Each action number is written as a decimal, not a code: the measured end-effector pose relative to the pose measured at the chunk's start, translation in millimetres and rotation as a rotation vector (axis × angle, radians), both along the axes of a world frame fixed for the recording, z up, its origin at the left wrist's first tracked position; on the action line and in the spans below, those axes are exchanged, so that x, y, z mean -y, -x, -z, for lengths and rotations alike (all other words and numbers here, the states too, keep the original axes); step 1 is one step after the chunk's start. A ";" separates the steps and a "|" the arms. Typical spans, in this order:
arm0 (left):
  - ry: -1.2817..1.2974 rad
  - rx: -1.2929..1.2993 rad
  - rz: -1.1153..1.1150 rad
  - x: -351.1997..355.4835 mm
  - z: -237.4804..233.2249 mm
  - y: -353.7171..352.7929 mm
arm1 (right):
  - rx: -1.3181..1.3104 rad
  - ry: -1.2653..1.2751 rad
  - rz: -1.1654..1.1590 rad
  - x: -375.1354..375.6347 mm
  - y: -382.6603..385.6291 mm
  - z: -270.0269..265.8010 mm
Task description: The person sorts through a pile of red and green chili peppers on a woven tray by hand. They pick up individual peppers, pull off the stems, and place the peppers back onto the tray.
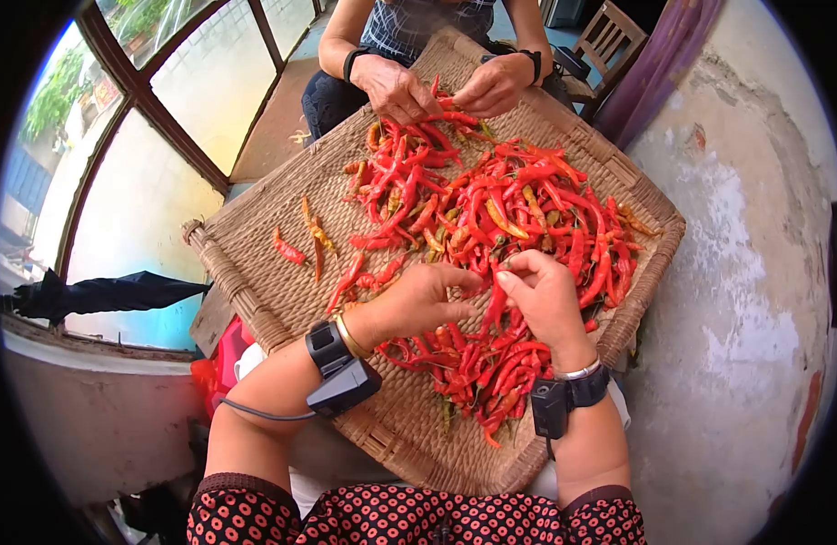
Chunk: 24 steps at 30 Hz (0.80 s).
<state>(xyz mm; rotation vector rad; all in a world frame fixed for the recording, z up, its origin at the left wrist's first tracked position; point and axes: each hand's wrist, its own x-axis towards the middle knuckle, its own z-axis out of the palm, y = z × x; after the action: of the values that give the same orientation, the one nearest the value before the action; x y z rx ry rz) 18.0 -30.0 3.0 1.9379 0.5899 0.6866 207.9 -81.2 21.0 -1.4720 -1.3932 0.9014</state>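
Red chili peppers (527, 195) lie heaped on a woven tray (282, 204), with a second heap nearer my body. My left hand (423, 300) is over the gap between the heaps, thumb and fingers apart and holding nothing visible. Just to its right, my right hand (547, 295) pinches thumb against forefinger at the top of a red chili pepper (495, 302), which points down between my hands. The exact contact at the fingertips is partly hidden. A few loose peppers (289, 247), some yellowish and shrivelled, are scattered on the tray's left side.
Across the tray, another person's hands (436, 89) handle peppers at the far heap. A folded dark umbrella (118, 295) is by the window at left. A worn wall (718, 300) stands close on the right, and a wooden chair (607, 45) is behind.
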 end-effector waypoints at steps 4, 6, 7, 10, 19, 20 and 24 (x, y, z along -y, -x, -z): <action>0.433 -0.025 0.058 5.2 -10.9 -6.5 | -0.502 0.191 -0.099 0.3 14.7 -8.9; 0.553 -0.142 0.061 2.8 -18.1 -3.4 | -0.513 0.201 -0.130 0.6 15.3 -8.6; 0.575 -0.168 0.024 0.7 -17.4 -1.4 | -0.435 0.174 -0.072 -0.7 13.9 -8.4; 0.621 -0.209 -0.048 -12.7 -19.1 6.9 | -0.069 0.056 -0.012 -4.6 -1.0 3.2; 1.031 0.469 -0.370 -32.3 -8.4 16.2 | 0.852 0.052 -0.267 2.8 1.7 17.0; 1.031 0.468 -0.370 -27.6 -8.3 14.0 | 0.855 0.042 -0.272 1.5 0.9 19.0; 0.732 -0.093 -0.095 -12.5 -3.0 3.3 | 0.586 -0.017 -0.382 -3.0 5.2 18.6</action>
<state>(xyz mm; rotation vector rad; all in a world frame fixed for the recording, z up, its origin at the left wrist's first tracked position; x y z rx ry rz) 14.7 -17.5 6.1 1.2659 0.8542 0.3593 202.7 -78.2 2.4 -1.5531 -2.1608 0.7010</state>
